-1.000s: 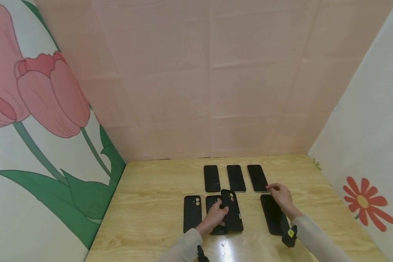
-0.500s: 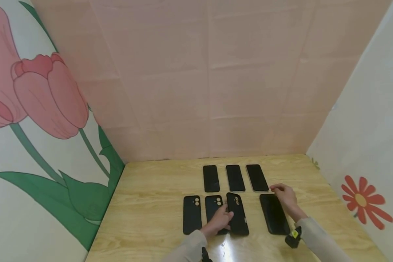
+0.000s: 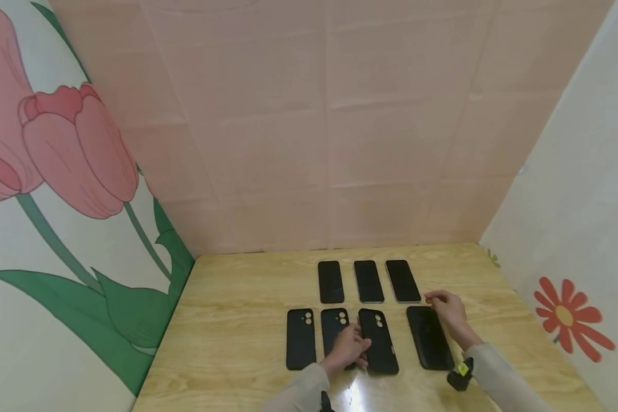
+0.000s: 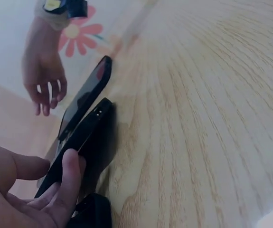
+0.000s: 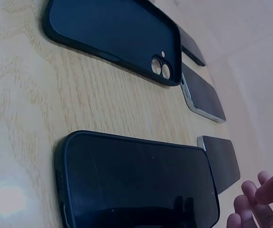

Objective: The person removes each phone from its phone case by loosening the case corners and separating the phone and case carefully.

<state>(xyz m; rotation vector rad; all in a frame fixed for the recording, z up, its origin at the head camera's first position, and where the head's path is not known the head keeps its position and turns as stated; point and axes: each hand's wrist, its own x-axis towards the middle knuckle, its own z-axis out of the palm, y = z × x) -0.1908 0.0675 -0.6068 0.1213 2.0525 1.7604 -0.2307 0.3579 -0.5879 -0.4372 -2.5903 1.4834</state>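
Observation:
My left hand [image 3: 349, 348] pinches the left edge of a black phone case [image 3: 380, 346] between thumb and fingers. This case tilts over the table, its hollow inside showing in the right wrist view and a shadow lying beneath it in the left wrist view. Two more black cases, one in the middle [image 3: 332, 326] and one at the left [image 3: 301, 340], lie with camera holes up. Loosely bent and holding nothing, my right hand [image 3: 449, 312] hovers by the top end of a black-cased phone [image 5: 141, 180], which lies screen up.
Behind the cases, a back row holds a left phone [image 3: 331, 281], a middle phone [image 3: 368, 280] and a right phone [image 3: 403, 280], all dark screens up. The wooden table [image 3: 237, 309] meets a pink-covered back wall [image 3: 268, 143]. Painted walls flank it on both sides.
My left hand has moved right and down with the case, which now sits lower and apart from the middle case. My right hand has shifted slightly right, off the back-row phone's corner.

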